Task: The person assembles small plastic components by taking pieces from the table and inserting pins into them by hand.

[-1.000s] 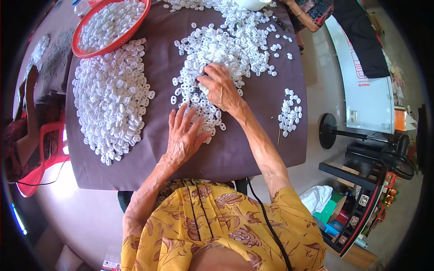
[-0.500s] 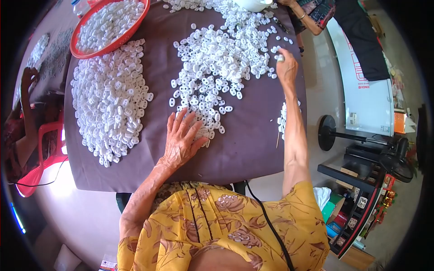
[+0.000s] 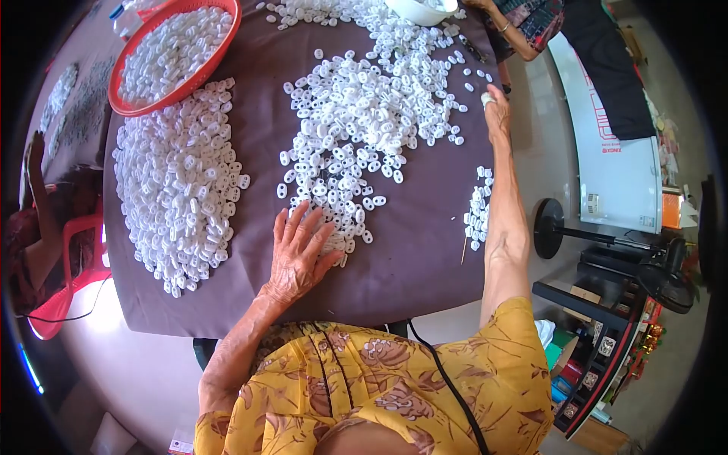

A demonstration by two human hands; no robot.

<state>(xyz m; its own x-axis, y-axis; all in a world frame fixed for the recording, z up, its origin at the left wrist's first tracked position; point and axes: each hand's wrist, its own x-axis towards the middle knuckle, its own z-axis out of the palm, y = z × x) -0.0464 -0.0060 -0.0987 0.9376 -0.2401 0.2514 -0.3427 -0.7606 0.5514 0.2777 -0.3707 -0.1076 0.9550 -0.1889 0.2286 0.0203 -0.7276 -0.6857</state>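
Note:
My left hand (image 3: 296,260) lies spread at the near end of a heap of small white oval pieces with two holes (image 3: 356,106), its fingertips touching them. Out at the right edge of the table is my right hand (image 3: 497,114), fingers curled together. Something white shows at its thumb; whether this is a held piece or a wrapping I cannot tell. A few loose white pieces (image 3: 479,73) lie just beyond that hand. Beside my right forearm sits a small cluster of the same pieces (image 3: 478,208), with a thin stick (image 3: 464,249) at its near end.
A second large heap (image 3: 174,189) covers the table's left side, below a red basket (image 3: 121,106) full of pieces. A white bowl (image 3: 425,14) stands at the far edge. Other people's arms show at far right and left. A black fan (image 3: 663,273) stands right.
My right hand has moved right, away from the loose pieces toward the table edge. The small cluster by my forearm is now more exposed. My left hand stays on the heap; the view has shifted slightly.

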